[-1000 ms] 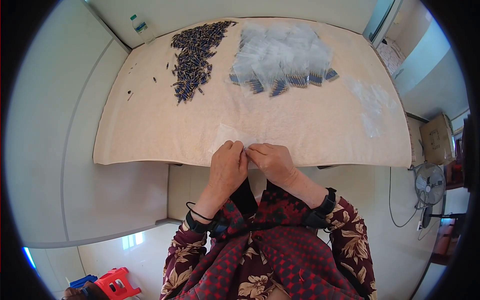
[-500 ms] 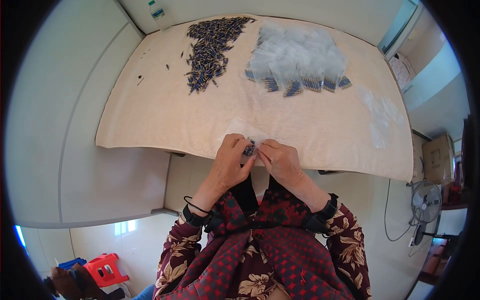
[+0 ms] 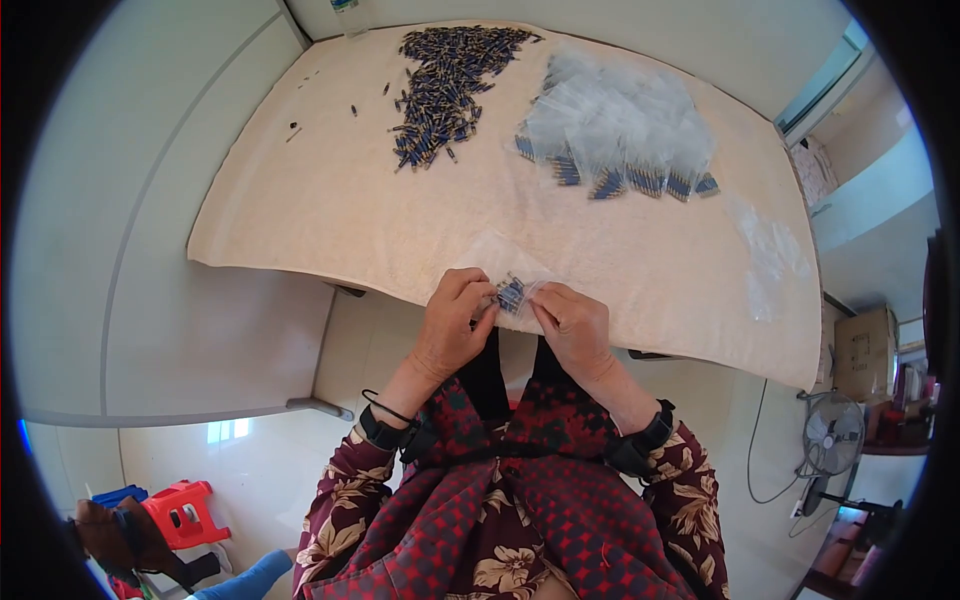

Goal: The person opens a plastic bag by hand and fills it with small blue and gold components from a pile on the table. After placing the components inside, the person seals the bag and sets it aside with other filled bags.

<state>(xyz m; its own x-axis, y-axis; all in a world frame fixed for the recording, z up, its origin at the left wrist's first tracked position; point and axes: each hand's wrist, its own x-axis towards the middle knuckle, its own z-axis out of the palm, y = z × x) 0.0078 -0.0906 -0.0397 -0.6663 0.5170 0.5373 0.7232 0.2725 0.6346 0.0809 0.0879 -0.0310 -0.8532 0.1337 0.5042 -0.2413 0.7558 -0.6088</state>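
Note:
At the front edge of the table, a clear plastic bag (image 3: 492,250) lies between my hands. Small dark blue and brass-coloured cylindrical pieces (image 3: 511,294) show inside its near end. My left hand (image 3: 458,318) pinches the bag's left side, fingers curled and thumb close to the pieces. On the opposite side, my right hand (image 3: 574,327) grips the bag's right edge between thumb and fingers. Further back is a loose pile of the same blue and brass pieces (image 3: 440,100). To its right, overlapping filled bags (image 3: 625,125) have rows of pieces at their near ends.
A cream cloth (image 3: 330,215) covers the table. Flat clear bags (image 3: 768,262) lie at its right side, and a few stray bits lie at the left. A plastic bottle (image 3: 350,17) stands at the back. A fan (image 3: 833,433) and cardboard box (image 3: 865,352) are right of the table.
My right hand has drawn slightly away from my left, and more of the pieces in the bag show between them. The whole view has turned a little.

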